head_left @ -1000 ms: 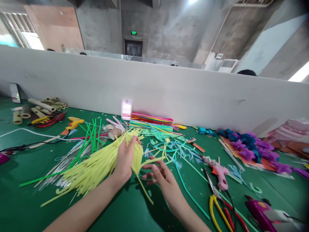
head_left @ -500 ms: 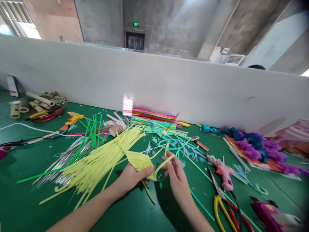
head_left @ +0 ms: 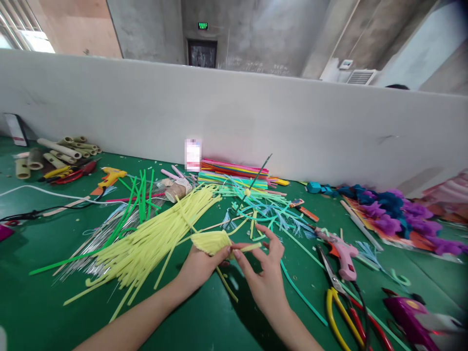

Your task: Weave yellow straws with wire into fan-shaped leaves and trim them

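My left hand [head_left: 203, 268] is closed on a flat yellow piece [head_left: 211, 241] made of fuzzy pipe cleaner laid side by side, with the thumb pressed along its near edge. A loose yellow tail hangs below that hand. At the piece's right corner, my right hand [head_left: 265, 270] pinches a yellow pipe cleaner [head_left: 251, 247] between thumb and finger, its free end pointing right across the other fingers. Left of my hands lies a large bundle of yellow pipe cleaners [head_left: 157, 239].
Scissors [head_left: 332, 278] and a pink glue gun [head_left: 343, 256] lie at right, near a purple glue gun [head_left: 409, 317]. Teal stems [head_left: 263, 214] are scattered behind my hands. Further left are a yellow glue gun [head_left: 111, 176] and bamboo tubes [head_left: 60, 148]. A white partition [head_left: 292, 126] bounds the table.
My right hand has moved left to the corner of the yellow piece, bringing the strand from a raised loop to nearly flat. The piece has tilted to a lower angle.
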`<state>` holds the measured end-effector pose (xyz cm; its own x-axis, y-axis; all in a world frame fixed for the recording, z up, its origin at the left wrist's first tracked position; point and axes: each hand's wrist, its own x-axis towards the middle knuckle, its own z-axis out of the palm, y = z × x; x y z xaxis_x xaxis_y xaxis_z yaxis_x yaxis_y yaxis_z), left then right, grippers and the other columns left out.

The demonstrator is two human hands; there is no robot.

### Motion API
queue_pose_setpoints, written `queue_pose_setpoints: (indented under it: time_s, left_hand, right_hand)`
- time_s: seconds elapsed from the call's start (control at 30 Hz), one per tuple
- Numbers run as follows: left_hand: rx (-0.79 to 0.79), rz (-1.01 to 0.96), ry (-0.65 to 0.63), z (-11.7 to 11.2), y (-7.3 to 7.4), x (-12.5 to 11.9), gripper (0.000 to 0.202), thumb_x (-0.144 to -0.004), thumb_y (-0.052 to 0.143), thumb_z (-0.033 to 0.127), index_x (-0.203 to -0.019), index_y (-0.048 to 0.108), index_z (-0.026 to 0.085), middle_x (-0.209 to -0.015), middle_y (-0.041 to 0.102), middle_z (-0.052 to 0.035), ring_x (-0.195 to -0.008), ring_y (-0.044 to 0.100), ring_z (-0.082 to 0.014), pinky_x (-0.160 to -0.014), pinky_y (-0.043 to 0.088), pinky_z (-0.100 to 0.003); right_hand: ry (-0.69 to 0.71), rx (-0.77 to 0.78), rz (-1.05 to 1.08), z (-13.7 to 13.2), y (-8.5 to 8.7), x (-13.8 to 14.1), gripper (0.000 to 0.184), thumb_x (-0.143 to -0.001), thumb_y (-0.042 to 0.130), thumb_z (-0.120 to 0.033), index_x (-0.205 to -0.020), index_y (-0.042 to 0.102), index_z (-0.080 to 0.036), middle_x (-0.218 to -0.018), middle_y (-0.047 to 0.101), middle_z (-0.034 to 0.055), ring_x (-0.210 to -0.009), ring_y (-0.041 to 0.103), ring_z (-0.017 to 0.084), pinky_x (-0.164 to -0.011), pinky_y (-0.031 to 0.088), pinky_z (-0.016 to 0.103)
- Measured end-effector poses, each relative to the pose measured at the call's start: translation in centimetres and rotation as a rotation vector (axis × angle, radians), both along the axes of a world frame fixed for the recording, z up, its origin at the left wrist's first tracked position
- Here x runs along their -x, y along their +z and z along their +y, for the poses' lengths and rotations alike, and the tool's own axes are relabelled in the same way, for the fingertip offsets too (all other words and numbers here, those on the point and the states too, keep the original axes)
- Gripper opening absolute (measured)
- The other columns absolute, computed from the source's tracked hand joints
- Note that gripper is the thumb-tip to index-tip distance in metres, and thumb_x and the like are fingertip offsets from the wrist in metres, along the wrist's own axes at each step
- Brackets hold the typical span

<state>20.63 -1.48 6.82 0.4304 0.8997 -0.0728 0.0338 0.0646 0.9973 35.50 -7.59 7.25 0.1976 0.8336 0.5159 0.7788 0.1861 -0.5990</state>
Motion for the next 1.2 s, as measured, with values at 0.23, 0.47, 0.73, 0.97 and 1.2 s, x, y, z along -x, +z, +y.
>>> queue_pose_setpoints:
  time_s: [0.23, 0.47, 0.73, 0.97, 1.2]
  left_hand:
    - [0.065, -0.142, 0.189, 1.2, 0.7, 0.5, 0.033, -0.073, 0.069, 0.042, -0.093, 0.068, 0.016, -0.092, 0.072, -0.0071, -0.086, 0.068, -0.024, -0.067, 0.059, -0.033]
    - [0.098, -0.196, 0.259, 2.1, 1.3, 1.6, 0.037, -0.072, 0.07, 0.042, -0.096, 0.066, 0.014, -0.093, 0.071, -0.0093, -0.082, 0.069, -0.0239, -0.061, 0.059, -0.031]
    - [0.111, -0.193, 0.233, 2.2, 2.0, 2.2, 0.043, -0.072, 0.07, 0.045, -0.099, 0.066, 0.012, -0.1, 0.07, -0.012, -0.088, 0.068, -0.0255, -0.061, 0.059, -0.031]
    - [0.167, -0.199, 0.186, 2.2, 2.0, 2.3, 0.044, -0.073, 0.07, 0.045, -0.104, 0.063, 0.015, -0.091, 0.068, -0.0072, -0.081, 0.066, -0.021, -0.063, 0.058, -0.031]
    - [0.166, -0.208, 0.13, 2.3, 1.4, 2.1, 0.041, -0.077, 0.067, 0.047, -0.101, 0.061, 0.014, -0.086, 0.07, -0.0069, -0.077, 0.067, -0.0203, -0.064, 0.058, -0.03]
  right_hand:
    - [0.204, -0.131, -0.159, -0.8, 0.4, -0.1, 0.023, -0.085, 0.059, -0.016, -0.098, 0.07, -0.032, -0.12, 0.05, 0.0059, -0.118, 0.039, 0.028, -0.096, 0.038, 0.05]
    - [0.401, -0.088, -0.119, -0.4, -0.5, -0.5, 0.036, -0.086, 0.057, -0.011, -0.117, 0.063, -0.029, -0.096, 0.066, 0.0051, -0.103, 0.051, 0.023, -0.085, 0.049, 0.04]
    - [0.369, 0.002, -0.003, -0.2, -0.3, -0.9, 0.029, -0.089, 0.053, -0.019, -0.114, 0.065, -0.028, -0.09, 0.071, 0.004, -0.088, 0.06, 0.02, -0.077, 0.053, 0.036]
    - [0.157, 0.182, 0.317, 0.0, 0.5, -1.5, 0.024, -0.089, 0.054, -0.036, -0.103, 0.069, -0.024, -0.088, 0.072, 0.0058, -0.086, 0.066, 0.023, -0.079, 0.052, 0.035]
    - [0.126, 0.191, 0.74, 0.4, 1.3, -2.4, 0.03, -0.085, 0.058, -0.044, -0.099, 0.066, -0.019, -0.089, 0.072, 0.0072, -0.08, 0.065, 0.02, -0.072, 0.051, 0.03]
